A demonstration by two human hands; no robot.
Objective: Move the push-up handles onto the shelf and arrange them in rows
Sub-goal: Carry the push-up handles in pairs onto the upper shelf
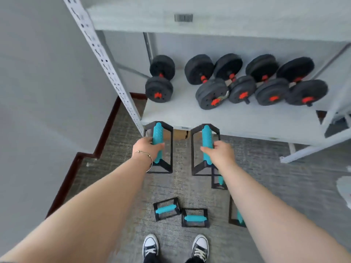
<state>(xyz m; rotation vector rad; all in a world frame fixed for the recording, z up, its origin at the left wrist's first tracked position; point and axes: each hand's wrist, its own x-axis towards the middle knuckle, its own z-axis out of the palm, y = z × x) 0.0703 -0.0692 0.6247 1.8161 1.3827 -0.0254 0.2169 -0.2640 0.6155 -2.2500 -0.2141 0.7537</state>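
Observation:
My left hand [147, 148] grips the teal grip of one black-framed push-up handle [158, 133], held in the air just before the shelf's front edge. A second push-up handle [206, 136] is held the same way by my right hand [220, 152]. The white shelf board [180, 112] lies right beyond both. On the carpet below lie several more handles: one [166, 209], another [195, 218], and two partly hidden by my right forearm, one [218, 182] higher and one [236, 215] lower.
Several black dumbbells [235, 80] with red fittings fill the back of the shelf board. A perforated white upright [102, 59] stands at the left, beside a grey wall. An upper shelf [190, 18] overhangs. My two sneakers [175, 247] stand on the carpet.

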